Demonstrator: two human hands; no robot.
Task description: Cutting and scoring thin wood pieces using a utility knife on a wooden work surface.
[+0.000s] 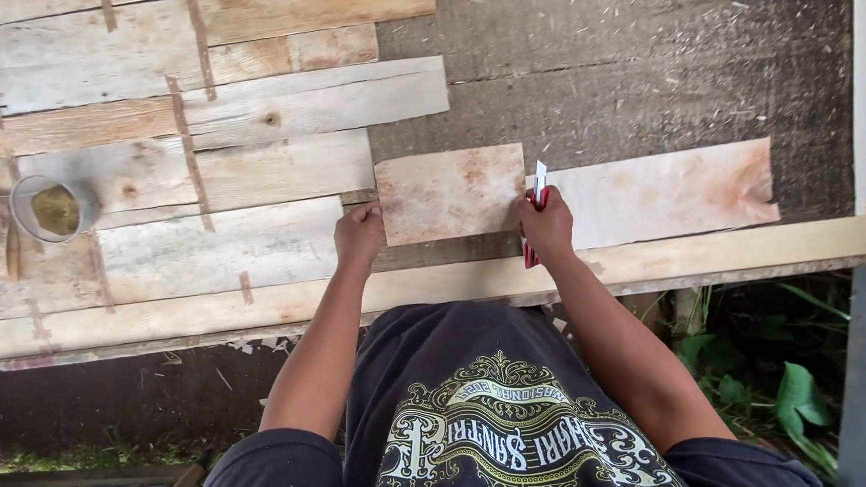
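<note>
Two hands — left hand [358, 236] flat on one veneer sheet [450, 193], right hand [548, 222] fingers clamped around one red cutter [536, 207].

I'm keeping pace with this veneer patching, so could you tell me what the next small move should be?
Probably draw the red knife down the veneer piece's right edge. The right hand holds its blade at that seam and the left hand pins the left edge.

Thin matt wood veneer sheet [451, 193] lies on a rough, weathered wooden board [642, 50].
</note>
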